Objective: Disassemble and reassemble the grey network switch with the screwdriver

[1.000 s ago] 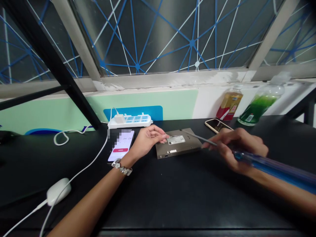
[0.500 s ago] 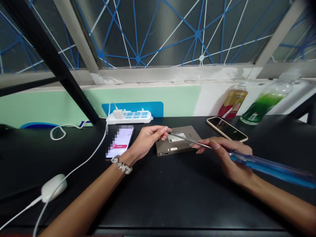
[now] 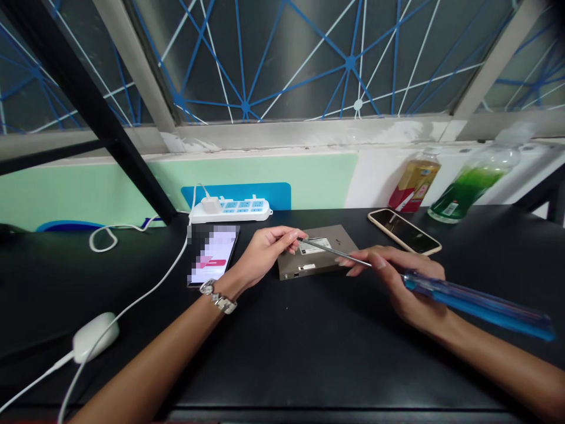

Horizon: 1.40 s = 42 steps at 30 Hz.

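Observation:
A screwdriver [image 3: 477,305] with a long metal shaft and a clear blue handle lies slantwise in my right hand [image 3: 406,282], whose fingers are closed around its shaft and the front of the handle. The shaft points left, and its dark tip meets the pinched thumb and fingers of my left hand [image 3: 269,250]. Whether a small part sits between those fingertips is hidden. Beneath and behind the shaft, a flat grey-brown box [image 3: 324,262] with a white label and small ports on its front edge rests on the black desk [image 3: 291,353].
Left of the box lies a lit phone [image 3: 216,259]; a dark-screened phone [image 3: 406,231] is at the right. A white power strip [image 3: 247,209], two drink bottles [image 3: 415,179], [image 3: 472,182] and a white charger [image 3: 96,337] with a cable surround the work area.
My right hand and the screwdriver have shifted slightly left, bringing the handle's end into view. The left hand keeps its pinch at the tip, and the box stays in place.

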Tool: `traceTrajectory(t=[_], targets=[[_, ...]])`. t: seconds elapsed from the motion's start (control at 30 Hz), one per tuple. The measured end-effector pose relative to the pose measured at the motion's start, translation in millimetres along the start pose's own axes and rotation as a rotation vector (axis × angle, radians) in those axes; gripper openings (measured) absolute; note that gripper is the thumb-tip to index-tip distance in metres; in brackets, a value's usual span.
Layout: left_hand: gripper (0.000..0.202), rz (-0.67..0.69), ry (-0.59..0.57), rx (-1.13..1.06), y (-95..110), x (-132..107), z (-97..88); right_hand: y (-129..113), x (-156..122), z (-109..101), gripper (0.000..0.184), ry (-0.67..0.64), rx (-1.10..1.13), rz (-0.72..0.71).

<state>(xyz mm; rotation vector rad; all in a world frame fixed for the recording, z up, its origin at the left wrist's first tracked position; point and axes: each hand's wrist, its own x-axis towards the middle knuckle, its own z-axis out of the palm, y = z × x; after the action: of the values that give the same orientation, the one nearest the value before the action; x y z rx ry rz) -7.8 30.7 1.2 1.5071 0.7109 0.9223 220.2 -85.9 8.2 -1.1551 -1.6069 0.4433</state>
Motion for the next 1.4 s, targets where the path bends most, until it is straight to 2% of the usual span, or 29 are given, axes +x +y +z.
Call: traceTrajectory(t=[0.1,0.2,0.27,0.33,0.4,0.5,0.57,0.63,0.8,1.13,1.4], targets=[[0.019,0.006,-0.004,-0.001,0,0,1.0,-2,1,2,0.010,-0.030,0.143,0.072],[0.020,0.004,-0.030,0.002,3,-2,5.7,-2,4,1,0.015,-0.073,0.295,0.120],[0.023,0.003,-0.046,0.046,6,-4,10.2,-1,8,-1,0.011,-0.077,0.310,0.094],[0.027,0.002,-0.061,0.139,10,-6,14.1,0,13,-5,0.008,-0.041,0.287,0.054],[0.031,0.017,-0.063,0.249,11,-8,16.3,-1,20,-11,0.019,0.042,0.240,0.048],[0.034,0.076,-0.041,0.381,9,-9,15.7,-4,36,-20,0.038,0.128,0.076,0.119],[0.029,0.109,-0.039,0.460,7,-9,13.9,-4,48,-26,0.048,0.101,-0.063,0.158],[0.025,0.124,-0.051,0.537,6,-9,12.6,-2,59,-30,0.052,0.021,-0.174,0.169],[0.023,0.153,-0.058,0.634,6,-9,13.5,1,72,-31,0.051,-0.128,-0.359,0.094],[0.023,0.179,-0.061,0.659,7,-9,14.7,1,72,-28,0.050,-0.183,-0.428,0.055],[0.023,0.172,-0.074,0.671,5,-9,14.9,4,76,-25,0.050,-0.154,-0.425,-0.003]])
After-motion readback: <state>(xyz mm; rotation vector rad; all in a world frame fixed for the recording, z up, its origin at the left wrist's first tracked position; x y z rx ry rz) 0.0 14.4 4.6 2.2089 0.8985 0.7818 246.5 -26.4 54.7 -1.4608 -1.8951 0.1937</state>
